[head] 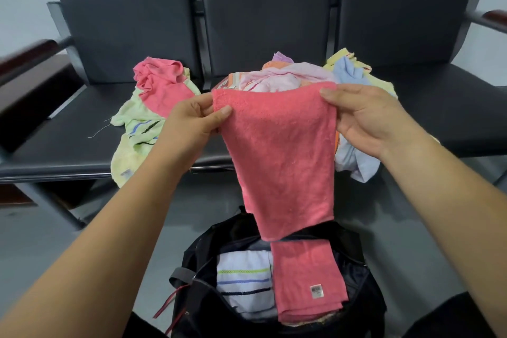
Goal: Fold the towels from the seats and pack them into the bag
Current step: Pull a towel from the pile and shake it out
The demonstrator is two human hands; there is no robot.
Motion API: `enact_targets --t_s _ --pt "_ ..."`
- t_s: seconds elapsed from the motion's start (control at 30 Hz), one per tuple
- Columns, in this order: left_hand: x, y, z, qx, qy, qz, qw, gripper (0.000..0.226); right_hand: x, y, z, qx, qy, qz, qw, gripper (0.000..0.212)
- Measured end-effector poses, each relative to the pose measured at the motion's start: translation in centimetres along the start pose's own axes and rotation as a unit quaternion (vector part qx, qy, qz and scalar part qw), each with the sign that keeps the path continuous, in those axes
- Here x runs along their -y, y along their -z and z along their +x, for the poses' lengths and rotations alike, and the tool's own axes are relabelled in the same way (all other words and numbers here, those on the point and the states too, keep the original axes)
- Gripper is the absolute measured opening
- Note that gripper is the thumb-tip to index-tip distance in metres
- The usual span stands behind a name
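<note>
A coral-pink towel [279, 151] hangs in the air in front of the seats, held by its two top corners. My left hand [192, 121] pinches the left corner and my right hand [367, 115] pinches the right one. Its lower end dangles over the open black bag [356, 269] on the floor. Inside the bag lie a folded white striped towel [244, 280] and a folded pink towel [304, 277] with a small label. More crumpled towels lie on the seats behind.
Three dark padded seats [76, 132] form a row with wooden armrests at each end. A pink and pale-green towel heap [148, 107] sits on the left seat. A mixed pastel pile [288, 74] and a blue-yellow bundle [354, 68] lie behind the held towel. Grey floor surrounds the bag.
</note>
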State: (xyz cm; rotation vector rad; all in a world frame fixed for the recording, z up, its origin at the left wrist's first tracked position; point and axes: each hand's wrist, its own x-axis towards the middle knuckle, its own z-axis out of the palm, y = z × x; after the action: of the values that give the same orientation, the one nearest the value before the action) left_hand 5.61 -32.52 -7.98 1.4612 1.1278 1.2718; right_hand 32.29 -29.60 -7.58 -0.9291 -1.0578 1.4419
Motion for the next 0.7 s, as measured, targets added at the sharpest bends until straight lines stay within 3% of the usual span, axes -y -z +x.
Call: enact_targets --t_s 0.13,0.4,0.7 --pt "-0.2 -0.3 -0.4 -0.031 -0.043 0.077 0.996 0.014 0.0 0.3 0.0 -0.05 0.028 -0.073 0.996 0.005" --pt "0.1 0.3 0.2 -0.1 -0.051 0.05 0.993 0.007 0.0 -0.2 -0.5 -0.082 0.08 -0.13 0.985 0.005" --pt "1.0 0.3 0.8 -0.082 -0.06 -0.033 0.994 0.021 0.1 -0.8 -1.1 -0.054 0.128 -0.119 0.983 0.011"
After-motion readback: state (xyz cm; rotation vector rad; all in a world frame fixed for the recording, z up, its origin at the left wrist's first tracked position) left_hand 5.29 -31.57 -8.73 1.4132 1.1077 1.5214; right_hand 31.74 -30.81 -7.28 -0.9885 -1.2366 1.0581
